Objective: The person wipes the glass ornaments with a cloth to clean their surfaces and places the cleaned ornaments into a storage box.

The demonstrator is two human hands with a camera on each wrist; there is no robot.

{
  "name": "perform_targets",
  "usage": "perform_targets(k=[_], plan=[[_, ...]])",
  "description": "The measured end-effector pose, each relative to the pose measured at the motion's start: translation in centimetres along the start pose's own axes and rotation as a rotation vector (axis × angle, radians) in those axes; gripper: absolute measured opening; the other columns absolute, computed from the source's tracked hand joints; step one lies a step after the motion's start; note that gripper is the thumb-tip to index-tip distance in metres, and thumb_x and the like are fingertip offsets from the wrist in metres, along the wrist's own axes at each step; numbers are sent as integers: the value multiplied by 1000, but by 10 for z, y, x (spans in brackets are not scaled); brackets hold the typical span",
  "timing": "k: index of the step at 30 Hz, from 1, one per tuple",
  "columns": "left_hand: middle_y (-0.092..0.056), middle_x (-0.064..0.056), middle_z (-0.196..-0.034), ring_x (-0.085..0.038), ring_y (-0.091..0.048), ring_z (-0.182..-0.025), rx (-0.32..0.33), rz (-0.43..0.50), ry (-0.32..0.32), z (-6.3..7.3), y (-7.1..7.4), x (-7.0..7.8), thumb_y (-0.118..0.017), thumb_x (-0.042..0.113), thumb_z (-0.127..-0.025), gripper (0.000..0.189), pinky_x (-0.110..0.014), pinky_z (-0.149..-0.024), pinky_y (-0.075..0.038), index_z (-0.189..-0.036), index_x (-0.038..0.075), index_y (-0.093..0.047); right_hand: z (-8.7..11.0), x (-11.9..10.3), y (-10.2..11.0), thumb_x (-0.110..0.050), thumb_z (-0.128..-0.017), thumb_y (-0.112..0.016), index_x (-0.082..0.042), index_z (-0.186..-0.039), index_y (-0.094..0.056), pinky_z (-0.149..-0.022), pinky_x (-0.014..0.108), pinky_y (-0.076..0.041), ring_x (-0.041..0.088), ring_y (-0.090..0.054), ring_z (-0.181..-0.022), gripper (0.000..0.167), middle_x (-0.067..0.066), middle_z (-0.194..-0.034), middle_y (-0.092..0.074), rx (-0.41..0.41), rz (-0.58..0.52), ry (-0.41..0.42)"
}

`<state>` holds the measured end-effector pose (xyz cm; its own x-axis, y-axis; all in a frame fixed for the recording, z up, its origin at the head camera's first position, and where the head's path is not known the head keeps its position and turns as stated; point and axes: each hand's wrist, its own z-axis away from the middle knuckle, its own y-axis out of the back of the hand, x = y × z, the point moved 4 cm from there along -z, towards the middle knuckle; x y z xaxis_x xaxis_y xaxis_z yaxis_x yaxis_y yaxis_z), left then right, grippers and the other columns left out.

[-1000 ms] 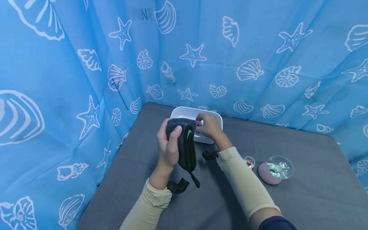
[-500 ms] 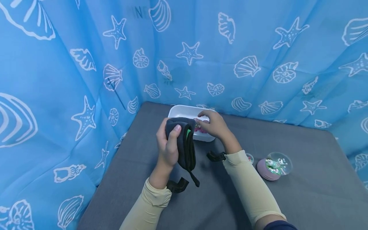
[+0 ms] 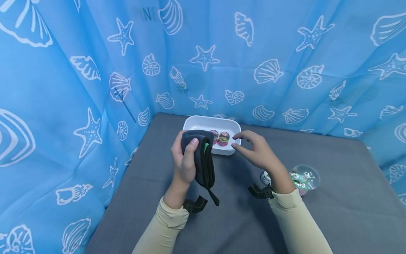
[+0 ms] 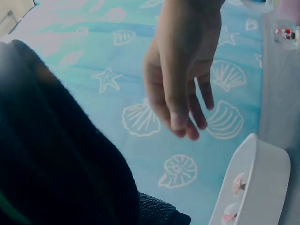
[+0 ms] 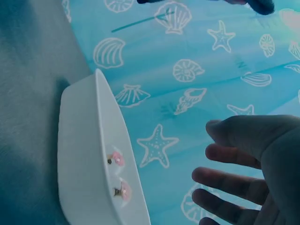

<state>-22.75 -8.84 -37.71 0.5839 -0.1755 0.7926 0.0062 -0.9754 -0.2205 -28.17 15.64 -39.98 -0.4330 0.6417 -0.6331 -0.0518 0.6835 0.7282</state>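
My left hand point(image 3: 185, 164) grips a folded dark grey cloth point(image 3: 205, 160) with black edges, a bit of green inside and a loop dangling from its bottom. The cloth point(image 4: 61, 136) fills the left side of the left wrist view. Two small snow globes point(image 3: 223, 138) with pink bases sit side by side in a white tray point(image 3: 203, 120); the cloth partly covers the left one in the head view. Just beyond the tray's right end is my right hand point(image 3: 258, 151), thumb and fingers spread apart and holding nothing. The right wrist view shows those fingers point(image 5: 229, 183) loosely extended.
On the grey table point(image 3: 228, 218), a larger snow globe point(image 3: 306, 176) stands right of my right wrist, partly hidden by the forearm. A smaller globe point(image 3: 265, 178) peeks out beside the wrist. Blue curtain point(image 3: 206, 81) with white shells hangs behind and to the left.
My right hand has let go of a small snow globe in the tray and drawn back to the right. My left hand keeps its grip on the cloth, nearly still.
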Motion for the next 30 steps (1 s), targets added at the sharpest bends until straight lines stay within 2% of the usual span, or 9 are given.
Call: perform_targets(k=[8, 17, 21, 24, 28, 30], plan=[[-61, -1, -91, -15, -60, -74, -7, 5, 2, 1, -1, 2, -53, 25, -98, 34, -25, -66, -53, -106, -8, -58, 32, 9, 3, -23, -100, -74, -10, -123, -73, -104, 59, -51, 31, -67, -121, 26, 10, -124, -73, -4, -21, -23], [-60, 0, -91, -15, -60, -77, -19, 8, -9, 0, -3, 3, -52, 24, -99, 34, -25, -67, -53, -106, -9, -57, 62, 17, 9, -24, -100, -74, -12, -126, -72, -103, 60, -51, 32, -66, -123, 28, 9, -126, -73, 31, 24, -55], [-61, 1, -91, -14, -60, -76, -21, 15, -8, 0, -4, 3, -53, 23, -99, 33, -25, -67, -53, -105, -9, -57, 77, 22, 11, -23, -99, -76, -13, -125, -73, -97, 57, -53, 30, -67, -122, 27, 8, -125, -74, 58, 57, -71], [-61, 0, -90, -15, -60, -75, -19, 22, -6, 0, -5, 3, -53, 24, -98, 33, -25, -66, -53, -104, -9, -57, 86, 25, 11, -22, -99, -76, -14, -125, -73, -85, 49, -54, 25, -66, -115, 27, 7, -126, -73, 79, 81, -67], [-61, 0, -91, -16, -60, -75, -23, 23, 1, 1, -6, 3, -53, 26, -98, 36, -25, -66, -53, -105, -9, -58, 95, 29, 11, -21, -98, -77, -13, -127, -72, -89, 47, -52, 25, -66, -116, 30, 8, -128, -72, 110, 97, -83], [-62, 0, -91, -16, -60, -76, -25, 22, 6, 1, -6, 3, -54, 27, -98, 36, -25, -67, -53, -105, -9, -58, 100, 32, 11, -20, -98, -77, -11, -128, -71, -97, 52, -50, 29, -65, -122, 32, 10, -129, -71, 123, 97, -101]])
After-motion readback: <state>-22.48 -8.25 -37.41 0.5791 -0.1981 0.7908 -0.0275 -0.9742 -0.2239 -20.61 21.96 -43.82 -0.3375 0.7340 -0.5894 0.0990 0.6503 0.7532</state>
